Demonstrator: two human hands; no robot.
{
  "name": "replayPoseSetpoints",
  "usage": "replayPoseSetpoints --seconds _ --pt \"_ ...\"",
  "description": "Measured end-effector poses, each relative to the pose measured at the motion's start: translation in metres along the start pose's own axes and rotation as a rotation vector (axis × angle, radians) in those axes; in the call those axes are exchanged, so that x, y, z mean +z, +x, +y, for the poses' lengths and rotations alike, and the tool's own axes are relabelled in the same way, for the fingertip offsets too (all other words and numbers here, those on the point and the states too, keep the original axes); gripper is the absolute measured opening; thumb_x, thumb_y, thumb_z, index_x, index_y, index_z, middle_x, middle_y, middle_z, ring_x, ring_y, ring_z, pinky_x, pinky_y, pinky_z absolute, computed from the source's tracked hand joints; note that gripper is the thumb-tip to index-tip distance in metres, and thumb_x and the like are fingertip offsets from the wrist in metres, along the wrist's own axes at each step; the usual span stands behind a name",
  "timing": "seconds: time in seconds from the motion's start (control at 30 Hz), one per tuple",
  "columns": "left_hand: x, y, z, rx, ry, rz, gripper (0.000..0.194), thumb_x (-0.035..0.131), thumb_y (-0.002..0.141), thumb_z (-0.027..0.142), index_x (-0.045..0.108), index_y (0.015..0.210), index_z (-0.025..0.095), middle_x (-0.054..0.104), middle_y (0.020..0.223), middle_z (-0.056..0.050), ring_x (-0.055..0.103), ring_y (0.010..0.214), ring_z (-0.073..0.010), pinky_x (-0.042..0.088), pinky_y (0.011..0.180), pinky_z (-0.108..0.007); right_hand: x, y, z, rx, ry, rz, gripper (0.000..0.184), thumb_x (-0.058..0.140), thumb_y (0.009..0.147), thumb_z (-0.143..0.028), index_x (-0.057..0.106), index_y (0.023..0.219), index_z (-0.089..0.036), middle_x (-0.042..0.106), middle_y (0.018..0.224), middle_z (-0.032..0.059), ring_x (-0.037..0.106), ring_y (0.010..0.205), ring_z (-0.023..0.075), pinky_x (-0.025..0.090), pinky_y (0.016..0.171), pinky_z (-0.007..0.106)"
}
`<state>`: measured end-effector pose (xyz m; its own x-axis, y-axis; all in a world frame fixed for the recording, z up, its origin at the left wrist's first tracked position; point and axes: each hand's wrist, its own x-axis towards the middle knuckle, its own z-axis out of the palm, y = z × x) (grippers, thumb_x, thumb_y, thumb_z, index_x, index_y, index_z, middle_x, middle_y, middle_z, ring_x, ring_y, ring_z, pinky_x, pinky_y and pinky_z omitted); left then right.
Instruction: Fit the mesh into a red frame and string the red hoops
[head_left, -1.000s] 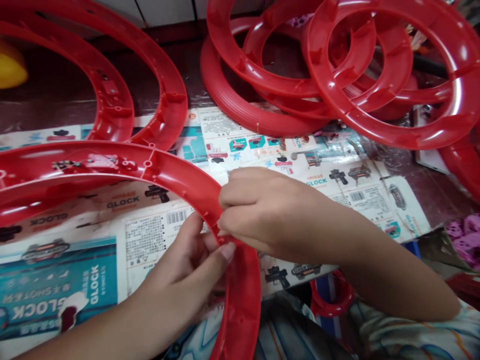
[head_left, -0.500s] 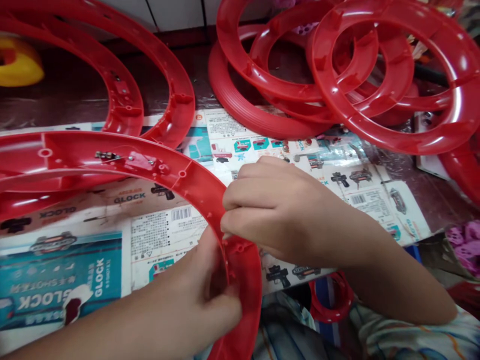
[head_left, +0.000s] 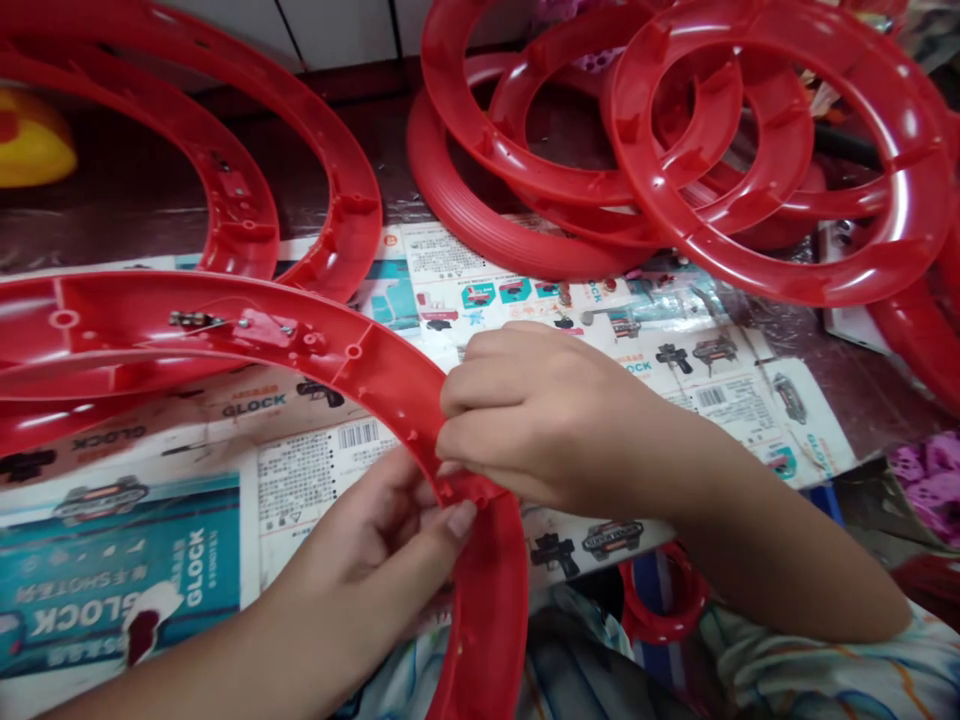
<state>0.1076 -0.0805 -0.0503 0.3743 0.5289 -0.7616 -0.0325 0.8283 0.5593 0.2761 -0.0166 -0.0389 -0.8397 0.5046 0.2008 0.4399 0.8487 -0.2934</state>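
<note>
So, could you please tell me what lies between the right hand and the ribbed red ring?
In the head view, printed cardboard lies between the right hand and the ribbed red ring, with some small pieces on it.

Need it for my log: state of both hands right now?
Left hand: closed on the red ring, thumb at its rim.
Right hand: fingers curled closed at the ring; anything inside is hidden.

Printed cardboard [head_left: 300, 485] covers part of the dark red bench [head_left: 862, 410]. Beyond the cardboard's left part sits a yellow object [head_left: 34, 145]; farther behind it, white tiles [head_left: 337, 30]. Purple pieces [head_left: 930, 485] lie off its right end.
</note>
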Motion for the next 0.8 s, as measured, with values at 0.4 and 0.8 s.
replayPoseSetpoints --seconds 0.4,0.8 --pt "-0.021 0.007 -0.012 0.250 0.504 -0.253 0.026 0.056 0.085 0.017 0.047 0.107 0.027 0.056 0.088 0.003 0.054 0.088 -0.0168 0.047 0.069 -0.023 -0.007 -0.002 -0.004 -0.121 -0.116 0.062 0.027 0.049 0.086 -0.011 0.060 0.063 -0.018 0.047 0.063 -0.0030 0.035 0.063 0.0109 0.024 0.060 0.029" --pt "-0.023 0.005 -0.014 0.206 0.440 -0.361 0.044 0.054 0.090 0.034 0.038 0.131 0.029 0.062 0.104 -0.003 0.059 0.095 -0.0200 0.051 0.081 -0.027 -0.008 -0.002 0.004 -0.121 0.131 -0.042 0.026 0.046 0.087 -0.007 0.067 0.074 -0.015 0.058 0.075 0.0004 0.046 0.069 0.0102 0.036 0.066 0.024"
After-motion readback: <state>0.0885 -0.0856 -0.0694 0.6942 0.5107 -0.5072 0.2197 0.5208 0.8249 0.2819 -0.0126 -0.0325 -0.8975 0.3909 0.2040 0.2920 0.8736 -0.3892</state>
